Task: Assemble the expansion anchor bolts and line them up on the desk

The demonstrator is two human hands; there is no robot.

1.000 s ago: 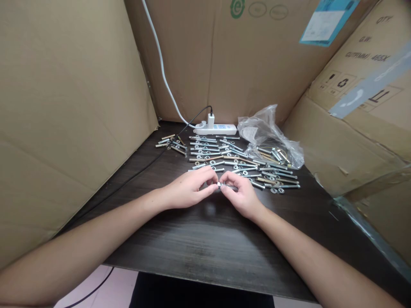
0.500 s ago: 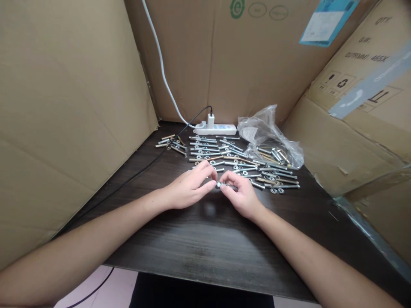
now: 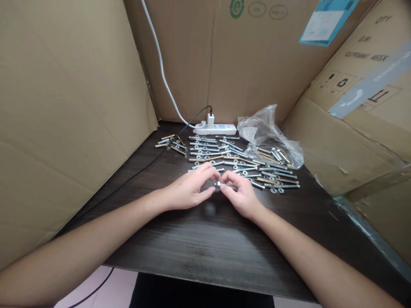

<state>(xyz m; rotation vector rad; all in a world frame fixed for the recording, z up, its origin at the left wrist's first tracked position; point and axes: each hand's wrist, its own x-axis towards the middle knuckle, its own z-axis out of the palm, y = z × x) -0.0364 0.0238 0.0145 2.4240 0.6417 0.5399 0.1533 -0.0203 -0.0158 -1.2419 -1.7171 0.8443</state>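
A metal bolt lies sideways in my right hand, pinched between thumb and fingers. A bright hex nut sits round the bolt near its left end, and a short tip sticks out beyond it. My left hand is curled at that end, index finger over the nut and thumb just below and left of it. Its fingertips partly hide the contact. Behind both hands, several bolts lie in rows on the dark table with nuts and washers among them.
A clear plastic bag holding more bolts lies at the back right. A white power strip with a plugged-in charger stands behind the rows. A small bolt pile is on the left, crossed by a black cable. Cardboard walls enclose the table.
My left index finger has shifted slightly right and over the nut, and the thumb has drawn back a little, baring the bolt's tip. My right hand keeps its place.
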